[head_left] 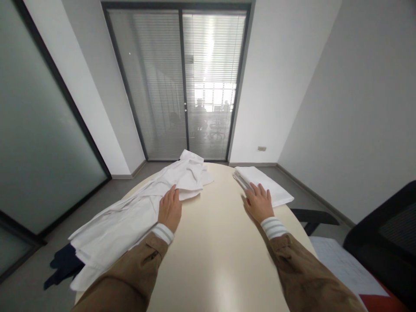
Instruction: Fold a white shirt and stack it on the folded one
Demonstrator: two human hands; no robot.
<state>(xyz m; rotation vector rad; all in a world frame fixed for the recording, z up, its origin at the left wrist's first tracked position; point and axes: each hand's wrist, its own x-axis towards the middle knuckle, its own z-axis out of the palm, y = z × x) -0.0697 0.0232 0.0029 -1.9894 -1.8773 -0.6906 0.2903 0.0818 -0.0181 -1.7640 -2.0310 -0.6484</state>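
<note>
A long white garment (130, 219) lies loosely spread along the left side of the pale table (221, 242). Its far end is bunched up and its near end hangs over the left edge. My left hand (170, 208) rests at the garment's right edge, fingers stretched out and touching the fabric. On the far right of the table sits a neatly folded white cloth (271, 186) in a flat stack. My right hand (260, 201) lies on its near left edge with the fingers spread, holding nothing. Both wrists show striped cuffs under brown sleeves.
At the right stands a black office chair (386, 229) with papers (346, 264) and something red on its seat. Dark blue fabric (65, 262) shows below the table at the left. Beyond the table is a glass door with blinds (208, 78).
</note>
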